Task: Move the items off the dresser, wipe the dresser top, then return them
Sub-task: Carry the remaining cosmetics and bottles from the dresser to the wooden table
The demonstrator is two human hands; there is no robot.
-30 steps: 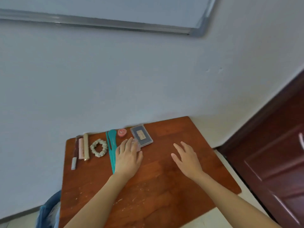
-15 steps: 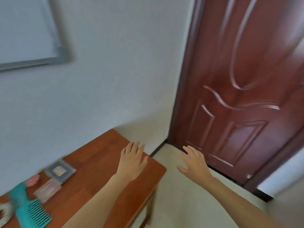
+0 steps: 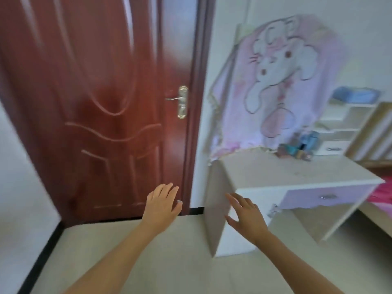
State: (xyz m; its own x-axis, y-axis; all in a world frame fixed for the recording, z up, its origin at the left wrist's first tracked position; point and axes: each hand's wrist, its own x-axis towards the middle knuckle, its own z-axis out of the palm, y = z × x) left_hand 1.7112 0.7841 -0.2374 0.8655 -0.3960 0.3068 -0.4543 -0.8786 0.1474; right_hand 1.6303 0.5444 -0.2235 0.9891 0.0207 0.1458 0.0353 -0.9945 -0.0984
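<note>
Stage: early, I judge | my left hand (image 3: 162, 203) and right hand (image 3: 246, 213) spread, holding nothing | small items (image 3: 297, 150) at back edge of dresser (image 3: 297, 175) | clearing, wiping undone

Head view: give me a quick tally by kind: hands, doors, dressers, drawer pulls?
Hands: 2 (left hand, right hand)
Door: 1
Dresser: 1
Drawer pull: 1
Total: 5
</note>
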